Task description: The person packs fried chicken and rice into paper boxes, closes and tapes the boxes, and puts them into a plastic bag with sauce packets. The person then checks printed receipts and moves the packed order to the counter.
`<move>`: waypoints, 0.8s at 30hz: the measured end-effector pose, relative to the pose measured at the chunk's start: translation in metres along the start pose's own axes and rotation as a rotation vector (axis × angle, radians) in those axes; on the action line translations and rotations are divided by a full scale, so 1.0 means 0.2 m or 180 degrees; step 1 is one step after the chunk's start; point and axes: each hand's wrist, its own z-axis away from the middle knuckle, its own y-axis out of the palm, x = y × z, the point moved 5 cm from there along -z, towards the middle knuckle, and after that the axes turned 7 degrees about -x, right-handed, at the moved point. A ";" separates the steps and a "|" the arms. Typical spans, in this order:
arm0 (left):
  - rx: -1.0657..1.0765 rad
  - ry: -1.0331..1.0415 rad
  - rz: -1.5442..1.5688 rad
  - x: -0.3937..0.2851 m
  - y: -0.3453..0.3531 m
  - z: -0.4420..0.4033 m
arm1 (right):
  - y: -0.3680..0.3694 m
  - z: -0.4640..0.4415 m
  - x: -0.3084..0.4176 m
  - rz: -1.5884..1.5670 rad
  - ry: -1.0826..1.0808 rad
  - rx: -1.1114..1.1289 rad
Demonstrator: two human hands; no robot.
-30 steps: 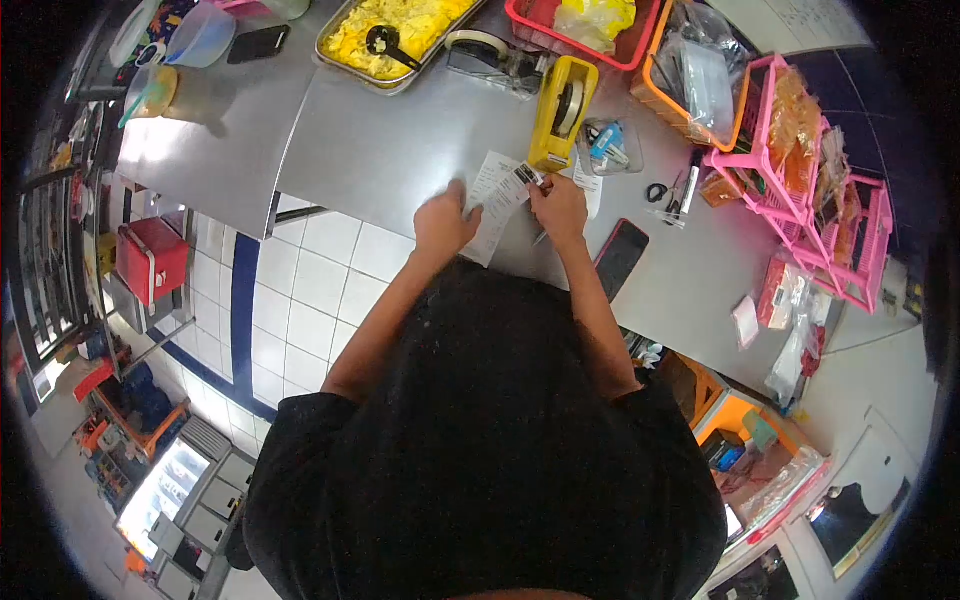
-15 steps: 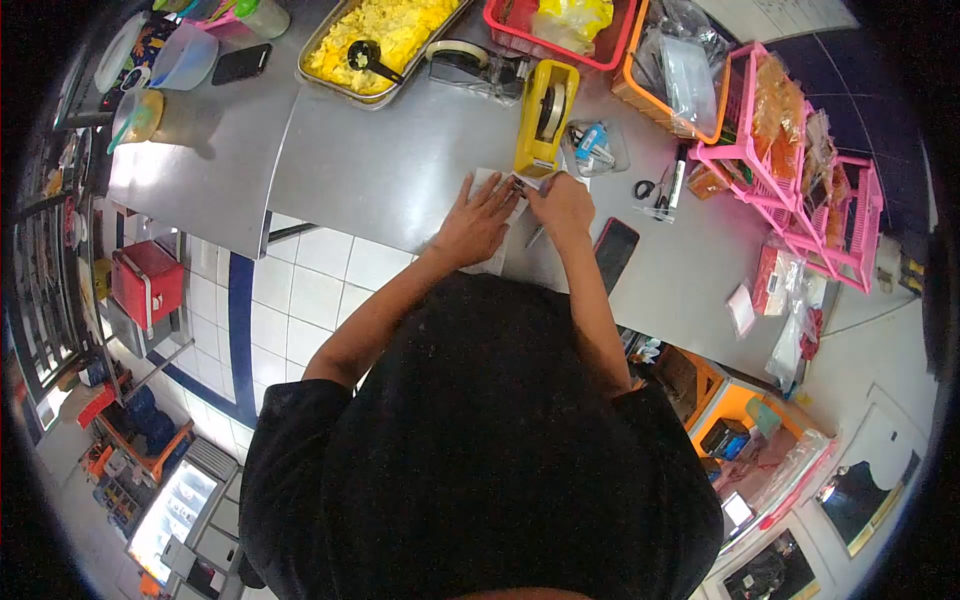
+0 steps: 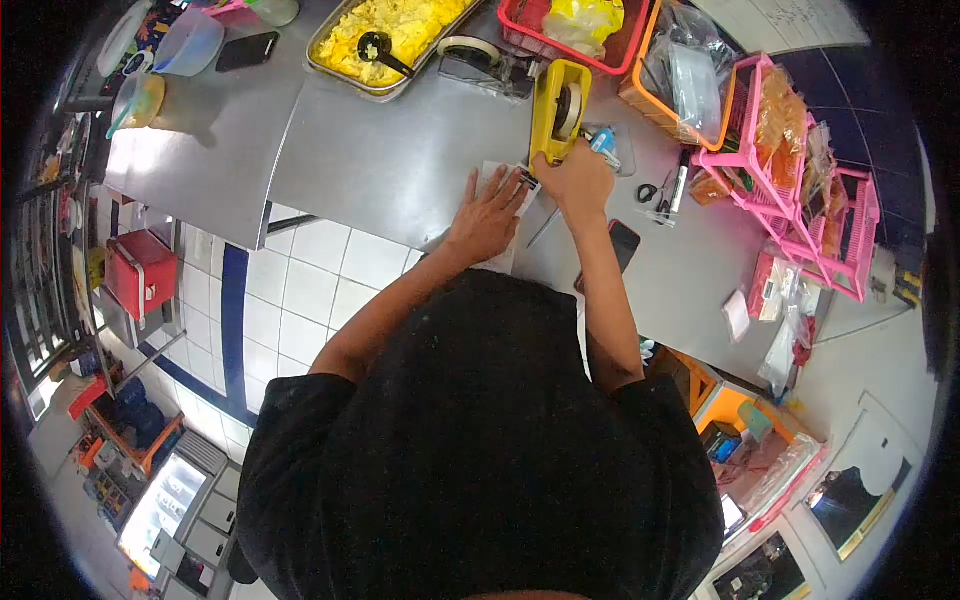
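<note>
My left hand (image 3: 487, 215) lies flat with fingers apart on a white sheet of paper (image 3: 499, 262) at the near edge of the metal table. A small dark mark or piece shows by its fingertips. My right hand (image 3: 578, 185) is closed at the near end of a yellow tape dispenser (image 3: 547, 112); what its fingers pinch is hidden. The dispenser holds a tape roll (image 3: 568, 108). Below my right hand lies a thin pen-like stick (image 3: 543, 227). A phone (image 3: 621, 243) is partly behind my right forearm.
A metal tray of yellow food (image 3: 393, 40) with a black ladle (image 3: 377, 50) stands at the back, beside a black tape dispenser (image 3: 487, 72). Red (image 3: 510, 28) and orange baskets (image 3: 640, 98) are at back right. Scissors (image 3: 650, 193), a marker (image 3: 680, 185) and pink racks (image 3: 765, 200) are to the right.
My right hand has moved from the paper beside my left hand up and right to the near end of the yellow tape dispenser. My left hand stays on the paper.
</note>
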 end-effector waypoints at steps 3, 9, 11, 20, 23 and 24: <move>0.0020 -0.0055 0.0236 0.01 0.01 0.00 | 0.03 0.01 -0.02 0.0014 -0.0081 -0.0046; -0.0126 -0.0063 0.0374 0.02 -0.04 -0.01 | -0.17 0.08 0.09 -0.0111 -0.0424 -0.0753; -0.0179 -0.0135 0.0414 0.04 -0.04 0.00 | -0.20 0.16 0.15 -0.0279 -0.0785 -0.0819; -0.0853 -0.1605 0.0415 0.21 -0.10 0.06 | 0.27 0.48 0.03 -0.0011 -0.1334 0.0626; -0.0844 -0.1993 0.0478 0.20 -0.08 0.04 | 0.25 0.48 0.03 0.0026 -0.1355 0.0627; -0.0849 -0.2044 0.0497 0.20 -0.08 0.03 | 0.26 0.47 0.03 0.0059 -0.1359 0.0648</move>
